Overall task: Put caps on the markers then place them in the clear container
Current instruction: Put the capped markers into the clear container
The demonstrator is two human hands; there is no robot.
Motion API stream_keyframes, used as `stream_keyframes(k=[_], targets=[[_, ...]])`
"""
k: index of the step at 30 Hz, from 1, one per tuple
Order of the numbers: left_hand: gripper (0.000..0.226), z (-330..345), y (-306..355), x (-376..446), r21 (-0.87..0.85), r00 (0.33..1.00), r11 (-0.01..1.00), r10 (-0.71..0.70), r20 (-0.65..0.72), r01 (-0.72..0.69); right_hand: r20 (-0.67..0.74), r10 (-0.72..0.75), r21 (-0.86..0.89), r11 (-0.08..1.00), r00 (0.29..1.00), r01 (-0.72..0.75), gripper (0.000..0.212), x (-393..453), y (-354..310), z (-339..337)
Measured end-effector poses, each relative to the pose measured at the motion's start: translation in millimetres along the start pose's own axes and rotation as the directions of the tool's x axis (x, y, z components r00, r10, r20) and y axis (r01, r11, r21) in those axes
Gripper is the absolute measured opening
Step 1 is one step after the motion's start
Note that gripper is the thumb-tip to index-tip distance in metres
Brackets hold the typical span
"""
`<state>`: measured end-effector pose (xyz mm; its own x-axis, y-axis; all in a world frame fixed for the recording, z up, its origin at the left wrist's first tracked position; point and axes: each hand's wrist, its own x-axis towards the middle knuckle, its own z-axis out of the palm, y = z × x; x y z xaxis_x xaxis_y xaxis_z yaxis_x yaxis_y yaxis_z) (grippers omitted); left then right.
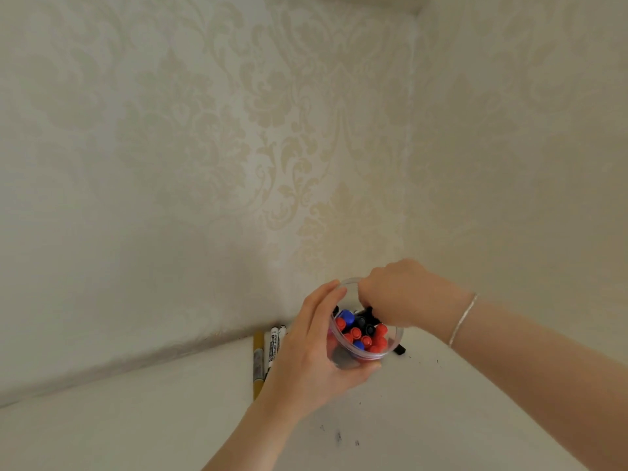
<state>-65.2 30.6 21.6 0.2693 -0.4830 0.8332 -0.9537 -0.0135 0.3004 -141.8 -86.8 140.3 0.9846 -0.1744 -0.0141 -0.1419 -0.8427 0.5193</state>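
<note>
Markers (363, 333) in clear container (394, 338), labels unreadable

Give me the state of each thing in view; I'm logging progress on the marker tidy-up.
clear container: upright on the table, holding capped markers.
markers in the container: standing, red, blue and black caps on.
left hand: wrapped round the container's side.
right hand: over the rim, gripping a black marker.
pens by the wall: lying flat on the table, outside the container.

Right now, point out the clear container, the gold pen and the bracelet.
clear container (396, 336), head view, right rim.
gold pen (258, 365), head view, middle of barrel.
bracelet (462, 321), head view, chain across right wrist.
</note>
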Motion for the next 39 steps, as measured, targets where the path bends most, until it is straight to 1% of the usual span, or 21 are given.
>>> stream_keyframes(k=[3,5,7,9,10,11,12,13,14,16,17,18,20,24,26,28,31,33,35,37,39], targets=[[0.091,2.2,0.2,-1.7,0.017,0.999,1.000,0.002,0.035,-0.003,0.018,0.008,0.026,1.000,1.000,-0.009,0.013,2.6,-4.0,9.8],[0.091,2.2,0.2,-0.8,0.016,0.999,1.000,-0.002,0.034,0.001,0.022,0.021,0.088,0.996,1.000,-0.023,0.017,2.9,-1.6,11.8],[0.089,0.1,0.0,1.0,-0.004,1.000,1.000,-0.013,0.015,0.013,-0.044,0.056,0.284,0.958,0.997,-0.041,0.024,4.0,9.7,13.0],[0.088,-1.7,-1.0,1.2,-0.019,1.000,1.000,-0.012,-0.011,0.012,-0.165,0.156,0.583,0.812,0.974,-0.031,0.019,4.2,25.3,10.8],[0.086,-2.5,-1.7,0.4,-0.027,1.000,1.000,-0.011,-0.020,0.010,-0.244,0.268,0.712,0.702,0.932,-0.015,0.017,5.0,32.6,11.3],[0.085,-3.1,-2.3,-0.6,-0.038,1.000,0.999,-0.010,-0.026,0.009,-0.322,0.418,0.810,0.587,0.849,0.018,0.021,8.4,41.2,15.6],[0.083,-3.6,-2.5,-2.1,-0.047,0.999,0.999,-0.009,-0.031,0.008,-0.348,0.570,0.874,0.484,0.745,0.038,0.025,12.7,49.2,24.1],[0.081,-4.3,-2.9,-3.5,-0.049,0.999,0.999,-0.006,-0.038,0.004,-0.310,0.660,0.900,0.435,0.684,-0.011,0.027,17.2,54.9,35.3],[0.079,-5.1,-3.8,-4.6,-0.042,0.999,0.999,0.000,-0.049,-0.002,-0.241,0.665,0.885,0.450,0.707,-0.122,0.025,23.6,57.0,51.6],[0.074,-6.9,-5.3,-5.7,-0.025,0.998,1.000,0.015,-0.067,-0.017,-0.005,0.519,0.756,0.562,0.855,-0.337,0.012,40.4,48.5,98.6],[0.073,-7.8,-5.9,-5.8,-0.028,0.997,0.999,0.021,-0.075,-0.024,0.118,0.434,0.704,0.598,0.893,-0.383,0.015,48.8,40.1,124.6],[0.071,-8.6,-6.2,-5.2,-0.033,0.996,0.999,0.028,-0.083,-0.030,0.196,0.359,0.677,0.623,0.912,-0.391,0.019,58.0,29.6,148.9],[0.068,-10.1,-5.2,-3.2,-0.021,0.994,0.998,0.051,-0.100,-0.054,0.211,0.319,0.682,0.630,0.924,-0.373,0.018,71.2,8.7,186.1],[0.061,-10.6,-3.8,0.3,-0.049,0.995,0.997,0.053,-0.085,-0.057,0.168,0.413,0.627,0.656,0.895,-0.420,0.024,76.3,-4.9,202.8],[0.058,-11.2,-4.4,0.8,-0.098,0.997,0.995,0.022,-0.070,-0.029,0.147,0.434,0.663,0.624,0.889,-0.415,0.021,80.0,3.0,194.7],[0.056,-11.1,-7.1,0.7,-0.115,0.997,0.993,0.006,-0.071,-0.014,0.135,0.475,0.727,0.548,0.869,-0.413,0.017,76.7,22.6,170.6],[0.056,-11.2,-12.9,0.5,-0.105,0.995,0.994,-0.023,-0.097,0.013,0.038,0.601,0.838,0.416,0.799,-0.353,0.029,59.0,59.8,113.9],[0.056,-11.8,-14.6,1.5,-0.097,0.993,0.995,-0.034,-0.116,0.023,-0.102,0.676,0.892,0.387,0.729,-0.233,0.033,37.5,76.4,69.1],[0.056,-12.7,-13.4,2.9,-0.105,0.990,0.994,-0.041,-0.137,0.027,-0.231,0.707,0.915,0.391,0.668,-0.097,0.031,14.1,84.3,26.1],[0.055,-13.9,-12.0,3.7,-0.129,0.987,0.991,-0.062,-0.149,0.043,-0.335,0.690,0.920,0.386,0.641,0.065,0.029,-7.7,84.5,-9.3],[0.053,-15.9,-11.3,3.3,-0.141,0.983,0.988,-0.091,-0.158,0.069,-0.416,0.625,0.896,0.404,0.660,0.182,0.032,-25.1,78.2,-34.2]])
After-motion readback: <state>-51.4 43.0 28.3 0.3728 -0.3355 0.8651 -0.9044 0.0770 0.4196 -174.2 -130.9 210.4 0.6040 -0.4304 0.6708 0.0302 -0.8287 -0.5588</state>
